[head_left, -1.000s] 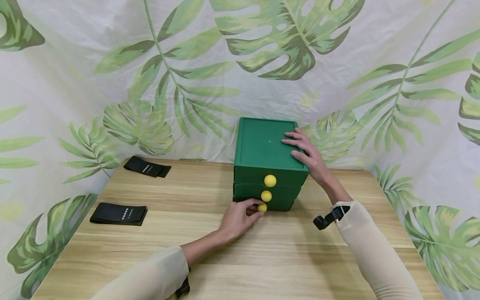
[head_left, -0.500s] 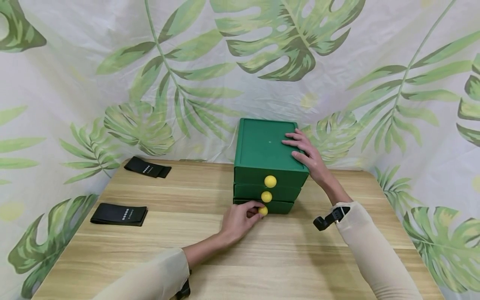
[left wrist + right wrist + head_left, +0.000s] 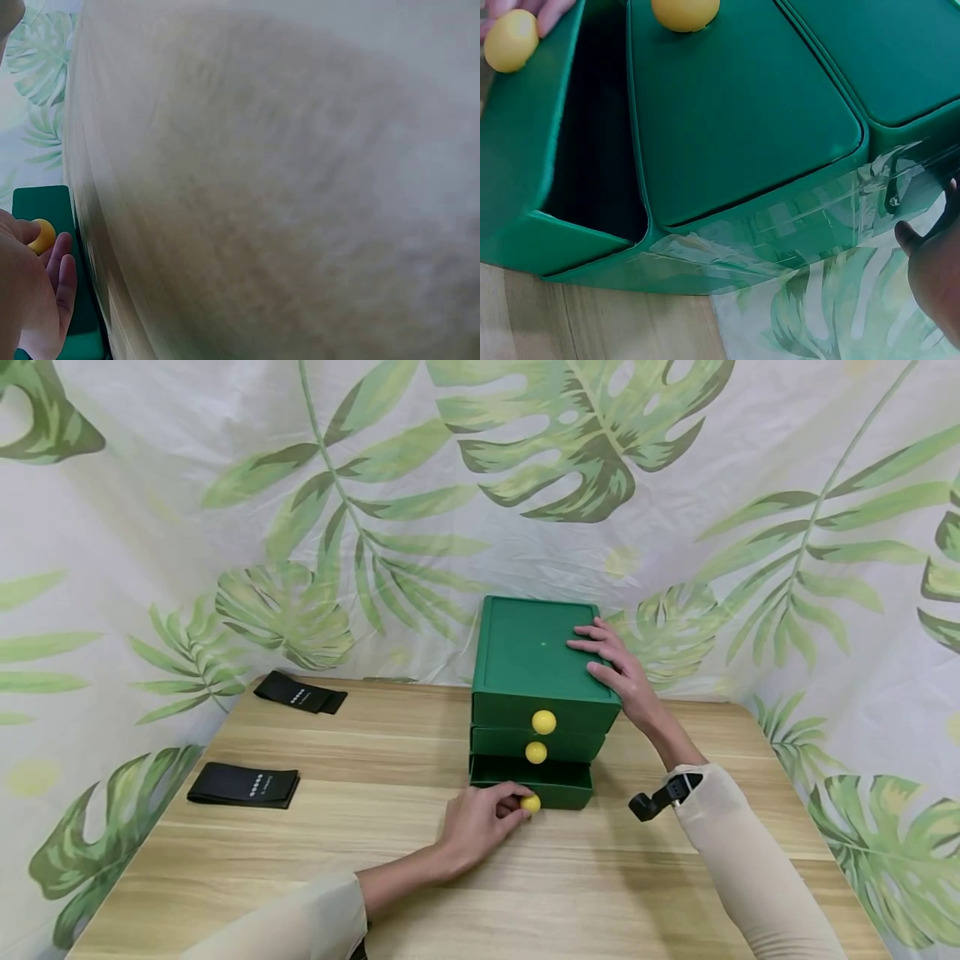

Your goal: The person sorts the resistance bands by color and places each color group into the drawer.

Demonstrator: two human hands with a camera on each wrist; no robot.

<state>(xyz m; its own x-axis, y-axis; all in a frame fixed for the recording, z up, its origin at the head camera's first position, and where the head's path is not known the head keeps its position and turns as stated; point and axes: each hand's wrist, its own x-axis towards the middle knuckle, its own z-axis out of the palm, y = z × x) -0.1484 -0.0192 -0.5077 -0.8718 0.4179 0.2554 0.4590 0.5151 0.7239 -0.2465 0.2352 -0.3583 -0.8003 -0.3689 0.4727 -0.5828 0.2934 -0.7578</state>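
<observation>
Left grip (image 3: 480, 827) pinches the yellow knob (image 3: 531, 804) of the bottom drawer (image 3: 566, 797) jutting from the green cabinet (image 3: 532, 647), right grip (image 3: 628, 677) rests wide atop the cabinet, and only the right wrist view shows side tape (image 3: 817, 214)

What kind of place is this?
Probably an indoor filming corner: a whitish sheet printed with green leaves hangs behind a light-brown wood-grain table, and there's a small black wrist camera.

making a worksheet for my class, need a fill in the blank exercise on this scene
The left hand pinches a knob whose colour is ____.
The drawer that stands open is the ____ one of three.
The right hand rests on a cabinet whose colour is ____.
The number of black bands on the table is ____.
Missing words: yellow, bottom, green, two.
</observation>
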